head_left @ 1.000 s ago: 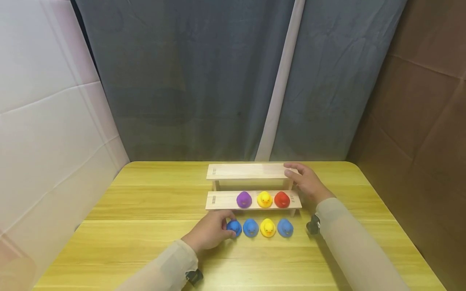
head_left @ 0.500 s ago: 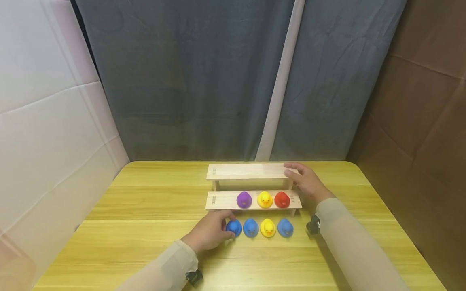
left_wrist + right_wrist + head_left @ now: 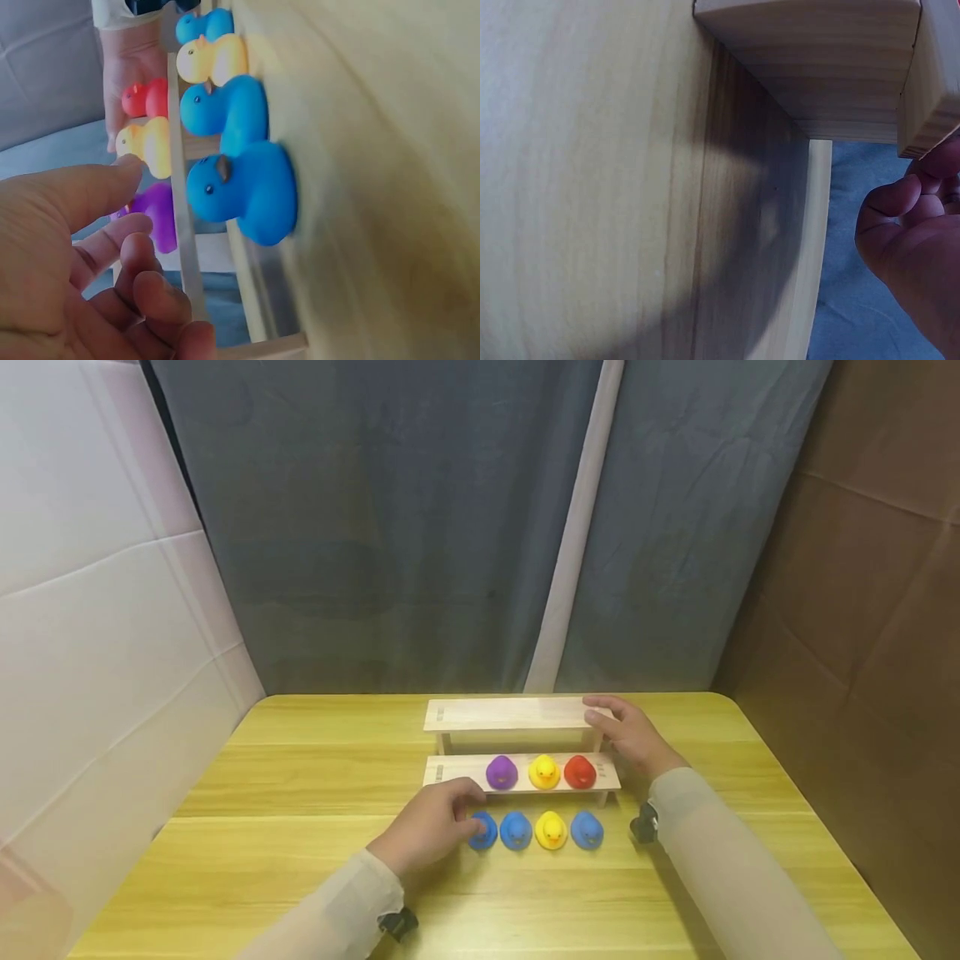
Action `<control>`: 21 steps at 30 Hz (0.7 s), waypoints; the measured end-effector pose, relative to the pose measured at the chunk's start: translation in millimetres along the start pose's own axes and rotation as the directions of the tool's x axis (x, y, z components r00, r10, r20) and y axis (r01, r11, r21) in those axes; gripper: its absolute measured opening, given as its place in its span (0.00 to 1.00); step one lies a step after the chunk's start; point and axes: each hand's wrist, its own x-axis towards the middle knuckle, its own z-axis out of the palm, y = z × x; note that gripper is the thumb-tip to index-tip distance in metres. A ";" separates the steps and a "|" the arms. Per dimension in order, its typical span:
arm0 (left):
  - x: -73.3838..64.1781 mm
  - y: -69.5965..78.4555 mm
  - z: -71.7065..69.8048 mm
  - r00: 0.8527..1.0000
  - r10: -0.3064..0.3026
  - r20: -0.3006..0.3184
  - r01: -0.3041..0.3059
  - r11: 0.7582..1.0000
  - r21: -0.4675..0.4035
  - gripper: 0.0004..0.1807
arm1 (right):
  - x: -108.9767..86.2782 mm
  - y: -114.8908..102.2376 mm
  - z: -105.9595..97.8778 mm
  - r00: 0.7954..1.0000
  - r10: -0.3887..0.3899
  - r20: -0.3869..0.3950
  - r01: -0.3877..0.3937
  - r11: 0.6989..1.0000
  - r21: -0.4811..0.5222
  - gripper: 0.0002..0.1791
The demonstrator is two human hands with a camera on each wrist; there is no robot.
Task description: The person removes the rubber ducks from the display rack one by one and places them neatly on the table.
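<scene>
My left hand (image 3: 429, 825) is just above and left of the leftmost blue rubber duck (image 3: 487, 835). In the left wrist view its thumb and loosely bent fingers stand apart from that duck, holding nothing. To the right in the same row on the table sit another blue duck (image 3: 516, 832), a yellow duck (image 3: 551, 832) and a third blue duck (image 3: 587, 832). Behind them, a purple duck (image 3: 502, 773), a yellow one and a red duck (image 3: 580, 773) sit on the lower step of a wooden two-tier shelf (image 3: 510, 714). My right hand (image 3: 637, 739) grips the upper step's right end.
The yellow wood-grain table (image 3: 300, 827) extends on both sides of the shelf. A grey curtain (image 3: 375, 568) hangs behind it, a white sheet (image 3: 112, 610) on the left and a brown one (image 3: 862, 610) on the right.
My left hand has let go of the leftmost blue duck and risen slightly, with its fingers spreading from it. The right hand and the ducks stay put.
</scene>
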 end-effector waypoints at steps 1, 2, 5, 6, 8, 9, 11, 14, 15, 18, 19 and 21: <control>1.0 1.0 -1.4 1.000 -0.005 -0.006 0.005 1.000 0.001 0.17 | -0.1 -0.2 0.4 1.000 0.000 -0.001 0.000 1.000 0.002 0.28; 2.2 1.7 -2.8 1.000 -0.009 -0.013 0.009 1.000 0.007 0.17 | 0.3 0.3 0.5 1.000 -0.004 -0.002 0.004 1.000 0.001 0.28; 5.4 4.0 -6.4 0.999 -0.013 -0.037 0.014 1.000 0.023 0.17 | 0.8 1.5 0.9 1.000 -0.004 0.000 0.004 1.000 0.005 0.29; 6.3 4.8 -7.5 0.999 -0.009 -0.042 0.010 1.000 0.022 0.17 | 1.0 2.0 1.0 1.000 0.000 -0.003 0.000 1.000 0.007 0.29; 8.0 6.4 -9.5 0.999 -0.005 -0.049 0.006 1.000 0.018 0.17 | 1.5 3.1 0.9 1.000 0.007 -0.006 -0.007 1.000 0.013 0.29; 8.6 7.4 -10.5 0.999 -0.004 -0.053 0.005 1.000 0.013 0.17 | 1.4 3.3 0.8 1.000 0.008 -0.005 -0.008 1.000 0.015 0.29; 10.2 9.0 -12.0 0.998 -0.003 -0.059 0.004 1.000 0.008 0.18 | 1.8 3.9 0.6 1.000 0.008 -0.007 -0.008 1.000 0.015 0.29; 13.3 11.7 -13.7 0.998 -0.013 -0.068 0.013 1.000 0.004 0.18 | 2.2 3.9 -0.1 1.000 0.001 -0.009 0.000 1.000 0.010 0.29; 14.6 12.4 -14.1 0.997 -0.018 -0.073 0.018 1.000 0.002 0.19 | 2.1 3.7 -0.1 1.000 -0.001 -0.011 0.001 1.000 0.007 0.29; 18.5 14.0 -15.3 0.996 -0.032 -0.086 0.032 0.999 -0.004 0.20 | 1.8 2.3 -0.4 1.000 -0.004 -0.009 0.004 1.000 0.005 0.29; 19.8 14.1 -15.5 0.995 -0.038 -0.091 0.037 0.999 -0.004 0.20 | 1.4 1.8 -0.1 1.000 -0.001 -0.013 0.001 1.000 0.006 0.29; 22.3 14.3 -15.7 0.994 -0.045 -0.097 0.046 0.999 0.001 0.20 | 0.9 1.1 0.2 1.000 0.004 -0.012 -0.003 1.000 0.009 0.29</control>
